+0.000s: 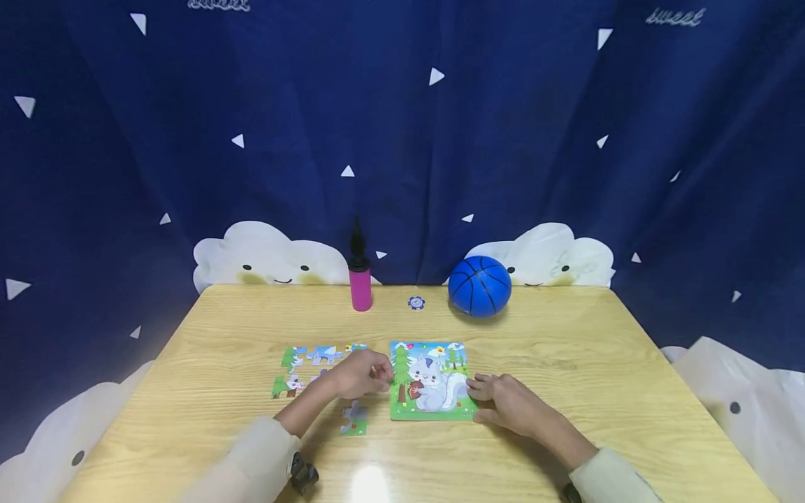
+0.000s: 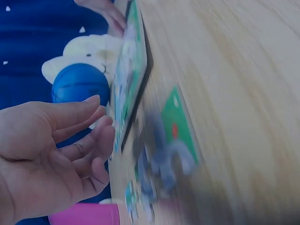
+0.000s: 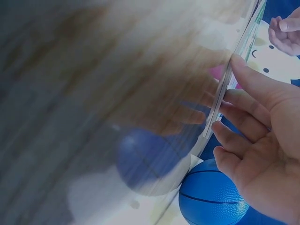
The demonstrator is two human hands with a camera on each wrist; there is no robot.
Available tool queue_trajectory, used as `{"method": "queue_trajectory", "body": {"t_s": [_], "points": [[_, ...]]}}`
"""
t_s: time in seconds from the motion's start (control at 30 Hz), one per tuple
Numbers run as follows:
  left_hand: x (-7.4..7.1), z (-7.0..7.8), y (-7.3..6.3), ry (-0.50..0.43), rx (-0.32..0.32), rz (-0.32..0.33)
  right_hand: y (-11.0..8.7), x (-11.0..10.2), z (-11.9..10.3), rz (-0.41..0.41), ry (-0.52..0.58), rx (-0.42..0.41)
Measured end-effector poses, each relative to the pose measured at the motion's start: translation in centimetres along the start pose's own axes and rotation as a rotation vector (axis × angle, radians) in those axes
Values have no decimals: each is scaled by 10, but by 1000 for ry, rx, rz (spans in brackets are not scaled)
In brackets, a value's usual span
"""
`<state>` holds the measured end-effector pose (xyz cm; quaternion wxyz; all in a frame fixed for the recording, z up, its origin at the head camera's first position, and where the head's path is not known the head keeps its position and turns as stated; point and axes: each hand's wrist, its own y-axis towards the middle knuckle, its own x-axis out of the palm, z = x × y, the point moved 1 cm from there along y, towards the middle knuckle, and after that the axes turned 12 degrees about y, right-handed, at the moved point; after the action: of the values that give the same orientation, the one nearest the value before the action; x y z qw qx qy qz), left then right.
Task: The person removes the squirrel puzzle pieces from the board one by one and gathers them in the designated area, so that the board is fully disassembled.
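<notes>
A squirrel picture puzzle [image 1: 434, 384] lies flat on the table in front of me, its picture whole. My left hand [image 1: 363, 374] hovers beside the puzzle's left edge; in the left wrist view its fingers [image 2: 101, 136] bend loosely, with nothing seen between them. At the opposite edge, the fingertips of my right hand [image 1: 506, 402] touch the puzzle's right side. In the right wrist view the thumb and fingers of that hand [image 3: 262, 126] rest along the edge. Loose puzzle pieces [image 1: 356, 420] lie to the left, some partly hidden behind my left hand and forearm.
Further left sit more puzzle pieces [image 1: 289, 384]. Along the back of the wooden table [image 1: 566, 342] stand a pink pump with a black top [image 1: 361, 288], a small blue-and-white round chip [image 1: 416, 302] and a blue ball [image 1: 480, 286]. A dark blue curtain [image 1: 402, 140] hangs behind.
</notes>
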<state>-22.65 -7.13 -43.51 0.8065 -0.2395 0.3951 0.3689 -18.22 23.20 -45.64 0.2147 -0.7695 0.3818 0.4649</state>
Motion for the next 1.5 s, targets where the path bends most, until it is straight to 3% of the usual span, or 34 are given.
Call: {"method": "queue_trajectory", "body": {"t_s": [0.43, 0.83, 1.0, 1.27, 1.5], "points": [[18, 19, 28, -74, 17, -71, 2, 0, 0, 3, -6, 10], [36, 27, 35, -186, -29, -111, 2, 0, 1, -2, -12, 3], [38, 28, 36, -157, -40, -118, 2, -1, 1, 6, -5, -2], [38, 33, 35, -11, -32, -133, 2, 0, 1, 6, -7, -5], [37, 34, 35, 12, -37, -138, 1, 1, 1, 13, 3, -5]]}}
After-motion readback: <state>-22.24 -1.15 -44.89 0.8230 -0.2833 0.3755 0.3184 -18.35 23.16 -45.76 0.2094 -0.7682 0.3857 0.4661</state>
